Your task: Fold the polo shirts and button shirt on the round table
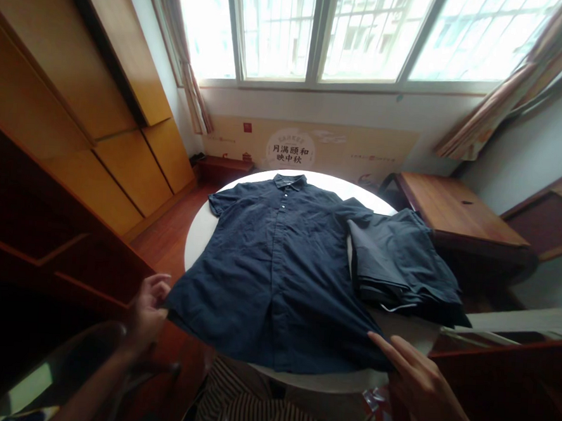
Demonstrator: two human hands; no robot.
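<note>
A dark navy short-sleeved button shirt [277, 267] lies spread front side up, its collar pointing away from me and its hem towards me. My left hand [150, 307] is closed on the shirt's left hem corner, which sticks out past the table edge. At the opposite corner, my right hand [418, 371] grips the hem, the index finger stretched along the top of the cloth and the thumb hidden. To the right of the shirt sits a stack of folded dark grey clothes [401, 262], touching its right sleeve.
The shirt and stack rest on a round white table [198, 234]. Wooden cabinets [123, 150] stand on the left. A wooden desk [462, 209] stands at the back right, below windows and curtains. A dark chair [106, 346] is low on the left.
</note>
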